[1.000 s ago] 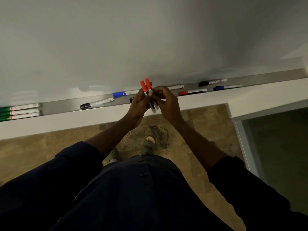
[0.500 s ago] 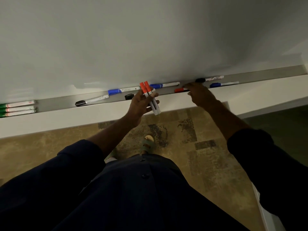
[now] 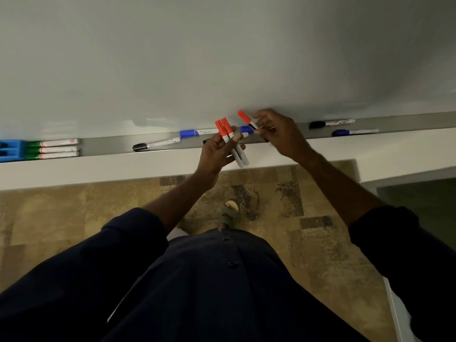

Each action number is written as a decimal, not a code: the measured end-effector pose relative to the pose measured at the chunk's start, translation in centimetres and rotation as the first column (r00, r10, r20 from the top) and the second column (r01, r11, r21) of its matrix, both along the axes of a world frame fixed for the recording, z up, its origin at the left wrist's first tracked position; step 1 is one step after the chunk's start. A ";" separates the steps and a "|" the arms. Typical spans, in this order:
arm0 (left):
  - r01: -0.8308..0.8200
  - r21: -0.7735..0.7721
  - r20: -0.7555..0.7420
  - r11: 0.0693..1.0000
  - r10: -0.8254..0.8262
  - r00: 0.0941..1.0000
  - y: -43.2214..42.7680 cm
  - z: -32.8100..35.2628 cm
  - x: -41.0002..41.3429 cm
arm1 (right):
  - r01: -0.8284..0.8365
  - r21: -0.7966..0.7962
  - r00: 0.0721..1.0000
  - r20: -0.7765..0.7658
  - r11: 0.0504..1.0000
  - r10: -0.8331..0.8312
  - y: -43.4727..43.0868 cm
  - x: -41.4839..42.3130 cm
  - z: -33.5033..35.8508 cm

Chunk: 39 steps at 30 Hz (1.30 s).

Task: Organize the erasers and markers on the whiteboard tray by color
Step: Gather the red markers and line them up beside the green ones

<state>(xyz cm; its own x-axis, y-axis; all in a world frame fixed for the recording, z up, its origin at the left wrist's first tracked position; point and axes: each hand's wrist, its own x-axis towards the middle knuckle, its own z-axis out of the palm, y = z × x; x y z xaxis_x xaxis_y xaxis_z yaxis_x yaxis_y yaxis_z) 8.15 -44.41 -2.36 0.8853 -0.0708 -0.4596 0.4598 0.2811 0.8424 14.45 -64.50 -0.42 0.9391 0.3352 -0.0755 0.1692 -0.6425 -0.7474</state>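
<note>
red markers: two clenched in the left hand above the tray; right hand fingers grasp a third beside them, likely gathering reds into one group.

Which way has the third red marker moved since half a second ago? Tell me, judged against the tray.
Yes. The third red marker lay flat in the whiteboard tray; the right hand has lifted it off, cap raised, toward the two in the left hand.

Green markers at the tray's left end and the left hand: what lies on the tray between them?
In the head view, between the green markers and the left hand, a black-capped marker and a blue-capped marker lie on the tray.
</note>
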 end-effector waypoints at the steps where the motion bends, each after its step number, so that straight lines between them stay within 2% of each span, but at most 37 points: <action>1: -0.015 -0.015 -0.006 1.000 0.015 1.000 0.1 0.0 0.0 | 0.027 0.070 1.000 -0.018 0.997 -0.026 1.5 -0.5 0.2; 6: -0.179 -0.132 -0.070 0.975 0.170 0.983 1.2 0.0 -0.4 | 0.098 0.199 0.993 0.047 0.975 -0.110 7.2 -2.5 0.2; 9: -0.301 -0.189 -0.108 0.935 0.285 0.952 2.4 0.4 -0.7 | 0.014 0.187 0.993 0.111 0.982 -0.035 9.6 -2.7 0.3; 13: -0.461 -0.228 -0.177 0.858 0.429 0.886 5.1 0.9 -0.5 | -0.113 0.154 0.988 0.117 0.982 0.096 13.0 -2.5 0.5; 18: -0.575 -0.227 -0.247 0.786 0.525 0.815 9.4 0.8 -0.3 | -0.025 0.276 1.000 -0.005 0.961 0.028 16.7 -2.6 0.5; 21: -0.649 -0.234 -0.277 0.724 0.590 0.759 11.7 0.6 -0.1 | 0.182 0.359 0.977 -0.170 0.916 -0.128 19.3 -3.2 -0.2; 24: -0.713 -0.243 -0.301 0.658 0.647 0.700 14.1 0.3 -0.1 | 0.447 0.449 0.840 -0.508 0.774 -0.190 22.5 -4.2 -1.0; 26: -0.735 -0.227 -0.318 0.638 0.665 0.676 15.9 0.2 -0.3 | 0.570 0.505 0.754 -0.634 0.648 -0.170 25.1 -4.9 -1.3; 28: -0.748 -0.212 -0.329 0.629 0.675 0.660 17.8 0.0 -0.6 | 0.647 0.508 0.708 -0.678 0.569 -0.199 27.8 -5.3 -1.3; 32: -0.756 -0.206 -0.370 0.621 0.666 0.648 21.7 -0.7 -1.0 | 0.731 0.451 0.629 -0.736 0.513 -0.249 32.5 -5.2 -1.2; 39: -0.667 -0.113 -0.376 0.737 0.589 0.715 27.8 -1.5 -1.3 | 0.716 0.383 0.631 -0.712 0.583 -0.307 37.1 -3.9 -2.4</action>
